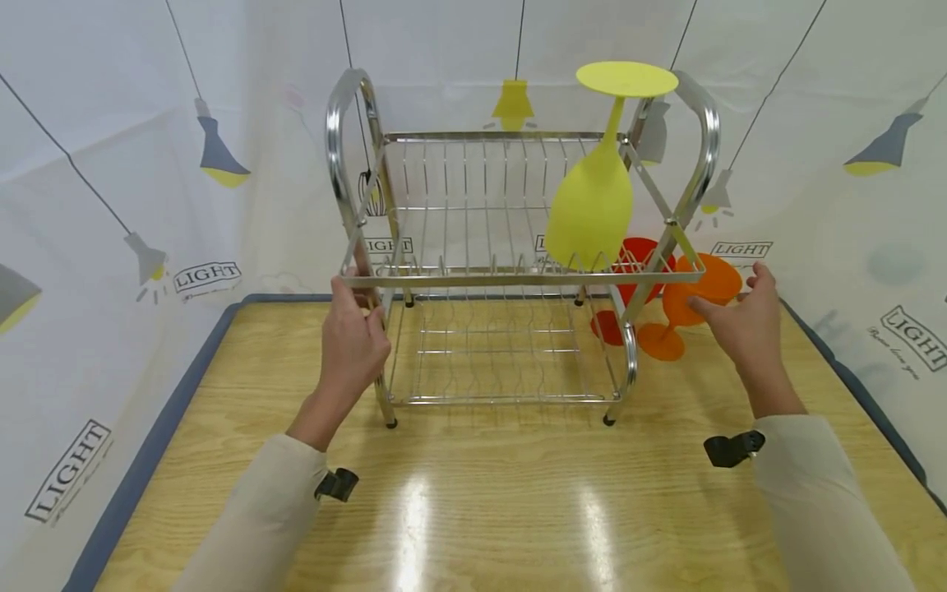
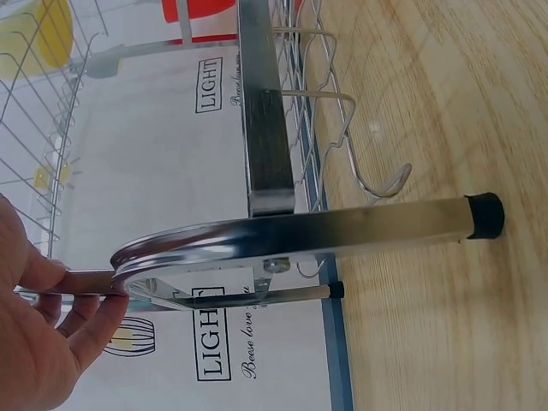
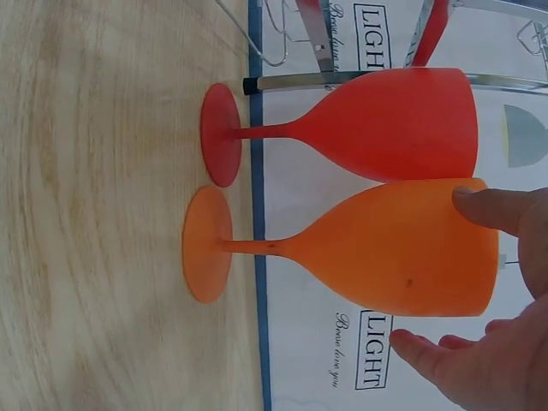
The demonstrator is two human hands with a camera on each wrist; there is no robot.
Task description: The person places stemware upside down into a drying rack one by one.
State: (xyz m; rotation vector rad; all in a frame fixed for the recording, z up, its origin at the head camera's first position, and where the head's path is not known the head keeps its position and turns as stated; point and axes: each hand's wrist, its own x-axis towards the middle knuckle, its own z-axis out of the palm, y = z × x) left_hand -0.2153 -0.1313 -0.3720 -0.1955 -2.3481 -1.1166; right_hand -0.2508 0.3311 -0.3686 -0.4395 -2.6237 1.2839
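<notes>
A two-tier chrome dish rack (image 1: 473,281) stands on the wooden table. My left hand (image 1: 351,337) pinches the left front corner of its upper tier between thumb and fingers, as the left wrist view shows up close. Upside down at the right end of that tier sits a yellow goblet (image 1: 592,205), foot uppermost. Beside the rack, an orange goblet (image 3: 394,248) stands upright next to a red goblet (image 3: 402,124). My right hand (image 1: 750,329) is at the orange goblet with thumb and fingers spread; the thumb overlaps its bowl near the rim, and I cannot tell if it touches.
The rack's lower tier (image 1: 503,401) sits low over the tabletop (image 1: 503,493). A white cloth printed with lamps (image 1: 296,189) hangs behind and at both sides, with a blue-grey band (image 1: 170,419) along the table's edge.
</notes>
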